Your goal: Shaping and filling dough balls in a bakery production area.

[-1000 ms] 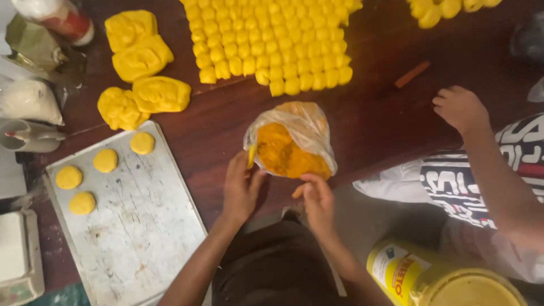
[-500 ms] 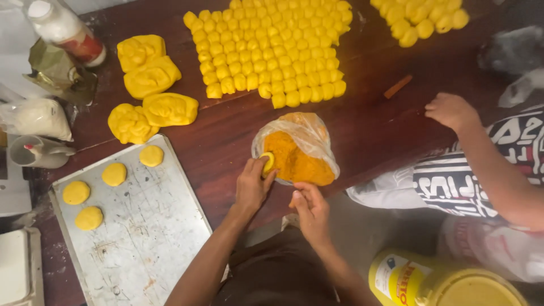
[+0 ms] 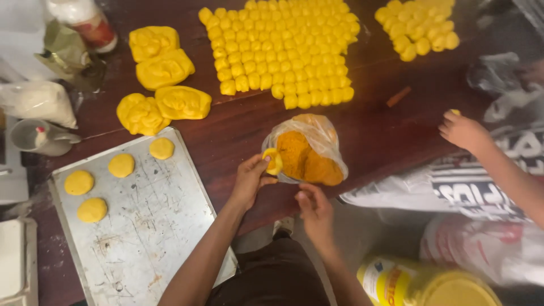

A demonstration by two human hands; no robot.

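Observation:
My left hand [image 3: 250, 180] grips a small yellow dough piece [image 3: 273, 161] right beside a clear plastic bag of orange filling [image 3: 306, 150] that sits near the table's front edge. My right hand [image 3: 315, 211] hovers just below the bag, fingers loosely curled and apart, holding nothing. A metal baking tray [image 3: 153, 226] to the left carries several flattened yellow dough discs [image 3: 122, 165]. Farther back lies a large block of several small yellow dough balls [image 3: 283, 51].
Big yellow dough lumps [image 3: 164, 85] lie behind the tray, with a second cluster of balls [image 3: 419, 28] at the back right. Another person's hand [image 3: 466, 131] holds a bit of dough at right, over printed sacks [image 3: 453, 190]. A yellow-lidded tub [image 3: 425, 283] stands below.
My left hand has lifted a dough piece up against the bag, and my right hand has dropped away from the bag. The other person's hand moved slightly toward the table.

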